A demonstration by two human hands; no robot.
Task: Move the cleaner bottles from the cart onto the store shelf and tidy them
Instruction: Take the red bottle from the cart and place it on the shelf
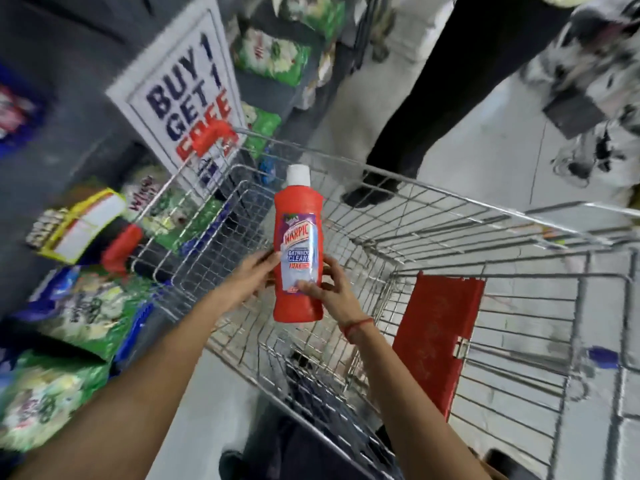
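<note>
A red cleaner bottle [298,220] with a white cap and a blue-and-purple label is held upright above the wire cart [433,216]. My left hand [254,275] grips its left side at label height. My right hand [329,289] holds its right side, fingers across the lower label. The cart basket below the bottle looks bare of other bottles. The store shelf [55,140] runs along the left.
Green detergent bags [86,313] and boxes fill the shelf on the left, with a "Buy 1 Get 1 Free" sign [187,98] by the cart's front corner. A red child-seat flap [436,334] hangs inside the cart. Another person's legs [415,105] stand just beyond the cart.
</note>
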